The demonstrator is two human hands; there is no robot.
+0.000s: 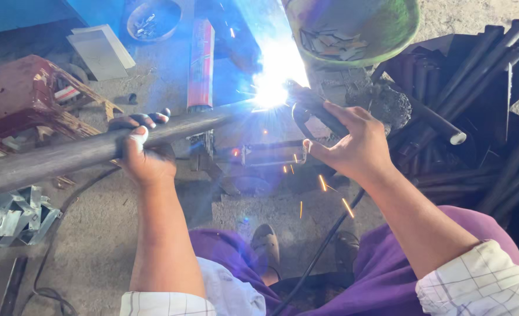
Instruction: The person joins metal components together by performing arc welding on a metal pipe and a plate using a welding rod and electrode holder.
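The left hand (143,153) is wrapped around a long grey metal pipe (66,155), thumb over the top and fingers curled under and past its far side. The pipe runs from the near left edge up to the right, ending at a white welding arc (271,88) in the middle of the scene. The right hand (353,143) is clenched around the dark handle of an electrode holder (315,108), whose tip meets the pipe end at the arc; the glare hides the joint itself, so what the pipe is touching there cannot be told. Orange sparks (323,184) fall below the hand, and a black cable (323,248) trails from it toward the person's purple garment.

Right of the hands lies a heap of dark rods (481,76). A green bowl (382,26) with flat metal pieces sits at the far side, a red packet (201,55) stands just beyond the pipe, and bent galvanised brackets (14,216) lie near left on the floor.
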